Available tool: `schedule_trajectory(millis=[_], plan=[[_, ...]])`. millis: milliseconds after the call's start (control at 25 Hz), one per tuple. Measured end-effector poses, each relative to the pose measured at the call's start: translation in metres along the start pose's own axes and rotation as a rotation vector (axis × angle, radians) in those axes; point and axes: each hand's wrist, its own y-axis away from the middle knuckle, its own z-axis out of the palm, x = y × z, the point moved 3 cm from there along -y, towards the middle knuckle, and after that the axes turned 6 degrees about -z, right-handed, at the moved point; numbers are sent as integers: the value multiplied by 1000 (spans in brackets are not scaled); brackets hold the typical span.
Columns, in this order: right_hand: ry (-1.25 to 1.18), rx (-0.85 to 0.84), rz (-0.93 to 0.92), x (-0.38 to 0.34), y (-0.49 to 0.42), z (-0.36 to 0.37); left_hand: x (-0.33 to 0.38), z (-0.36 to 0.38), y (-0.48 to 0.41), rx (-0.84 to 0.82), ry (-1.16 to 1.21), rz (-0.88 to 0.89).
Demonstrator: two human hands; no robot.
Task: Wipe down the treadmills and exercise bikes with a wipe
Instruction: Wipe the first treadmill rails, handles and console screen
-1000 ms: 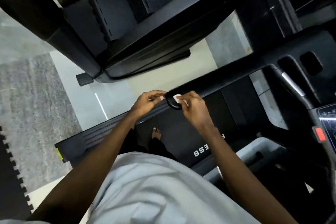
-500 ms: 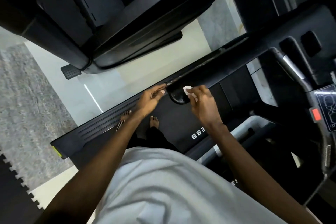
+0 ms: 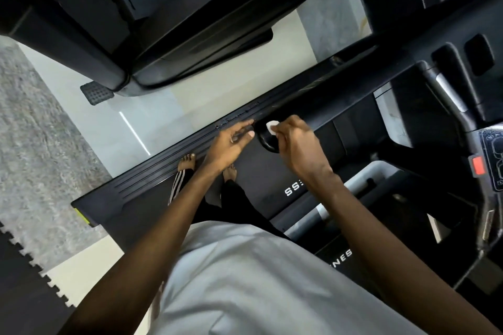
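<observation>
Subject stands barefoot on the treadmill point(image 3: 136, 207). One foot point(image 3: 187, 161) is on the ribbed side rail point(image 3: 160, 166) at the deck's left edge. The other foot point(image 3: 230, 171) is on the belt point(image 3: 261, 168).

Right hand point(image 3: 299, 144): fingers curled and pinching a small white wipe point(image 3: 272, 126). The wipe is pressed to the top of the rounded end of the black handrail point(image 3: 340, 95), above the belt near its left edge. Only a small part of the wipe shows beyond the fingertips.

Left hand point(image 3: 230, 141): fingers extended and released, holding nothing. The fingertips lie just beside the handrail end, opposite the wipe. Whether they touch it cannot be told.

The console point(image 3: 492, 155), with a red button point(image 3: 478, 164), sits beyond the deck's right edge. A second dark machine point(image 3: 163, 22) stands well apart from the left edge, across a strip of pale floor point(image 3: 163, 106). A black interlocking mat point(image 3: 16, 266) lies off the deck's rear left corner. A light shirt point(image 3: 258, 280) fills the lower view.
</observation>
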Motion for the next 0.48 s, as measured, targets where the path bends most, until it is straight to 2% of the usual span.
schedule_trajectory(millis=[160,280,440,480], plan=[[-39,161,70,9,13,-3,-3,-1,1,-2,-13,-32],[-44,77,6,-6,25,8,4,1,9,6,5,-36],[3,115,80,24,-21,-9,13,7,23,33,-66,-16],[39,80,79,30,-34,-10,15,9,26,42,-80,-20]])
